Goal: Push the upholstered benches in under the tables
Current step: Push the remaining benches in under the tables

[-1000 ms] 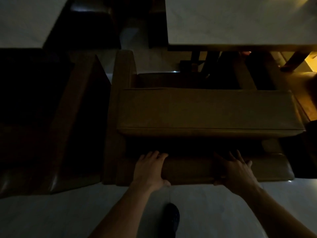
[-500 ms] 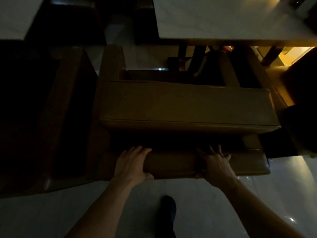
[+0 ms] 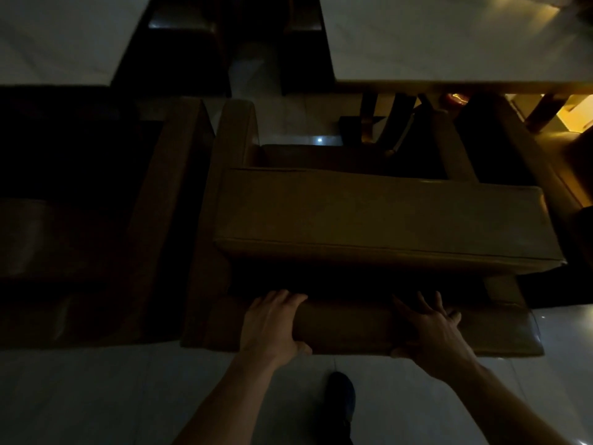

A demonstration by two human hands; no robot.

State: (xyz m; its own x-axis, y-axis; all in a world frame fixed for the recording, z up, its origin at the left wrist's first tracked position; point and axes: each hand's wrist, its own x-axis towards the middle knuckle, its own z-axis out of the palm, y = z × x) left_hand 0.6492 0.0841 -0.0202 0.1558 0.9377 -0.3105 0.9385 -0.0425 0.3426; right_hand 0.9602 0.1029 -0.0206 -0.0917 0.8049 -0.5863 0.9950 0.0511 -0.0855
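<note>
Both hands are gripping the padded backrest of the brown bench: left hand and right hand curling over its top, the bench sitting just short of the pale table

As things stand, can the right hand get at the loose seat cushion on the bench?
Probably yes. The right hand grips the bench backrest, and the seat cushion lies just beyond it with nothing visible between. Reaching it would mean letting go of the backrest.
</note>
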